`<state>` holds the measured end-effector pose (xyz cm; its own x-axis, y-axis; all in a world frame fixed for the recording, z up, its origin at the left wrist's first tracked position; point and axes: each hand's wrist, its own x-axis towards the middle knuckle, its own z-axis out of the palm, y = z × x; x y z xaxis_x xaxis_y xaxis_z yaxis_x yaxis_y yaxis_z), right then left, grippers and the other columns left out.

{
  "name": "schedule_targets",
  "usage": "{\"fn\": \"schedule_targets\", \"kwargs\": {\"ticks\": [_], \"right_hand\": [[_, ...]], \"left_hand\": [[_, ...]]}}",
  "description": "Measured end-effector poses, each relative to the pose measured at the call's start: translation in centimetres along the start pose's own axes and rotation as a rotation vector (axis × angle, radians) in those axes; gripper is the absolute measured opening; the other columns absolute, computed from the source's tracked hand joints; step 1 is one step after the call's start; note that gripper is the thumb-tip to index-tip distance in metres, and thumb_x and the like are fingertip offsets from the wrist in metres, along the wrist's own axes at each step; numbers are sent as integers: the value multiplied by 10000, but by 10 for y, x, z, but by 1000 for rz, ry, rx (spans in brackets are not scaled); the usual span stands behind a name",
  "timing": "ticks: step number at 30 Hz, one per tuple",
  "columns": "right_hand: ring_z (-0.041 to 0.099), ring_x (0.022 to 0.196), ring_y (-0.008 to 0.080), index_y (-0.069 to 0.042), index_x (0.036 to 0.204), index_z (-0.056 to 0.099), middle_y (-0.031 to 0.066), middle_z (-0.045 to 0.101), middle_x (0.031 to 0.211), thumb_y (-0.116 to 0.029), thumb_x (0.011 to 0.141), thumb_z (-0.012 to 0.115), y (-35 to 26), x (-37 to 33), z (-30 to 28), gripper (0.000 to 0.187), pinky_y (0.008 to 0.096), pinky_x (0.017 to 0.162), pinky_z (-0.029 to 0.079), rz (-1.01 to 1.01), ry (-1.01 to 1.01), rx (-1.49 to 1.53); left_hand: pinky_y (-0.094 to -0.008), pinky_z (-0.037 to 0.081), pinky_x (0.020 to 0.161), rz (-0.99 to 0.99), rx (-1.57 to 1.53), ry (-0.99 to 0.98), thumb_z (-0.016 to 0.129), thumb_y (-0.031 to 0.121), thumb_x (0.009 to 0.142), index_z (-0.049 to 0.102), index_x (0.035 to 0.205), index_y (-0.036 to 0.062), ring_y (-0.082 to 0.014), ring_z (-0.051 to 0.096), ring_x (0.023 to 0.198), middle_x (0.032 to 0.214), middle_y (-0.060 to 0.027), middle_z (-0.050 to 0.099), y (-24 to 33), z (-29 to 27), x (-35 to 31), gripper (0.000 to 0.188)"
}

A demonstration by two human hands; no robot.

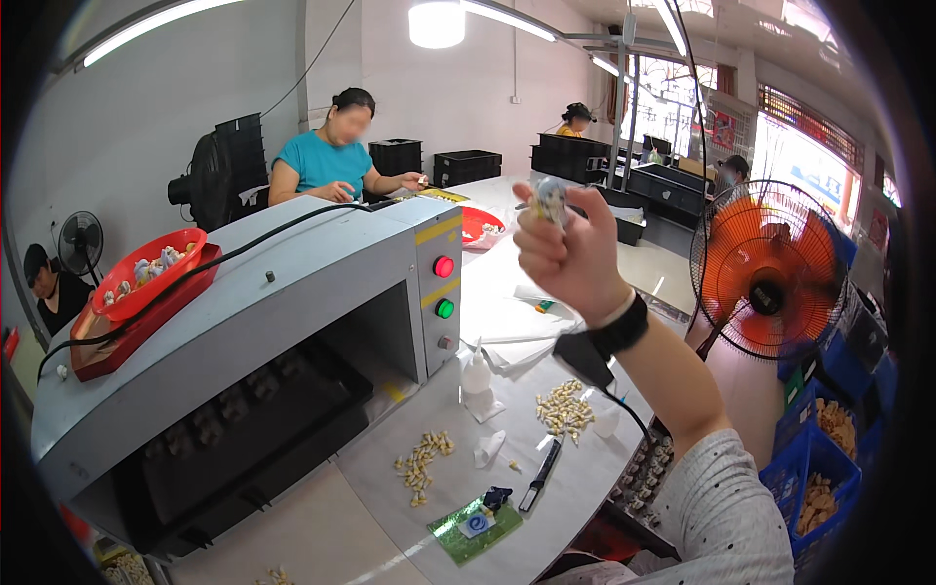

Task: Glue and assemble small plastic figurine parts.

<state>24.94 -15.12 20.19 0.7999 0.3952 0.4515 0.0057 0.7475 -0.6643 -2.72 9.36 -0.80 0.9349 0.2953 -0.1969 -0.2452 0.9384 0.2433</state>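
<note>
Far left, beyond the desk's edge: a seated person beside a small black fan; a red bowl holding small pale pieces rests in a red tray on the left end of the grey machine's top; a black cable runs across that top.

Grey machine covers the left part of the desk; dark conveyor belt shows in its open mouth; red button above green button on its right end panel.

Behind the machine, a person in a teal shirt sits at the desk's far edge, hands on the surface.

Desk middle, near the front edge: a loose scatter of small pale pieces; a green card with a blue disc; a black pen-like tool; a small white squeeze bottle just right of the machine; a second heap of pale pieces toward the right edge.

Right hand raised well above the desk, fingers clenched round a small figurine, pale with grey and yellow, its top showing above the fist; a black wrist strap with a cable hanging from it; dotted grey sleeve at the lower right.

Left hand not in view.

Right of the desk: an orange standing fan; blue bins with tan pieces below it; more workers at the far tables.
</note>
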Motion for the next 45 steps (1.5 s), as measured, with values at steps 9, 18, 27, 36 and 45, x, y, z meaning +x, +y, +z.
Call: {"fn": "schedule_targets", "kwargs": {"ticks": [9,18,27,36,45], "right_hand": [[412,524,110,29,1134,375,66,445,733,-432,896,382,61,-91,42,519,204,409,312,170,-158,-31],[431,479,114,-42,1095,386,67,431,728,-513,895,270,74,-102,40,524,211,346,334,314,-79,60],[403,428,99,-66,1113,366,48,415,679,-552,883,184,85,-102,30,568,209,351,313,421,-48,189],[334,448,92,-110,1162,352,79,458,761,-552,883,192,96,-101,22,547,203,360,296,450,-5,90],[377,480,101,-120,1199,316,120,490,774,-535,886,266,94,-101,26,523,199,401,318,489,-2,-14]], "left_hand": [[-258,319,614,1,24,-11,527,107,830,457,814,85,-129,357,682,728,-16,358,-2,-1,1,75],[-248,304,609,8,34,-71,529,83,825,492,992,117,-118,336,664,720,0,349,-4,-3,6,174],[-244,288,603,-3,36,-78,529,69,806,497,992,128,-119,319,655,718,-5,347,-5,-4,10,198],[-255,273,601,8,-35,6,524,73,804,461,934,86,-121,297,651,732,-17,325,-6,-4,11,145],[-254,276,608,-6,-37,-14,530,74,791,450,942,86,-120,303,659,744,-19,325,-5,-8,12,171]]}}
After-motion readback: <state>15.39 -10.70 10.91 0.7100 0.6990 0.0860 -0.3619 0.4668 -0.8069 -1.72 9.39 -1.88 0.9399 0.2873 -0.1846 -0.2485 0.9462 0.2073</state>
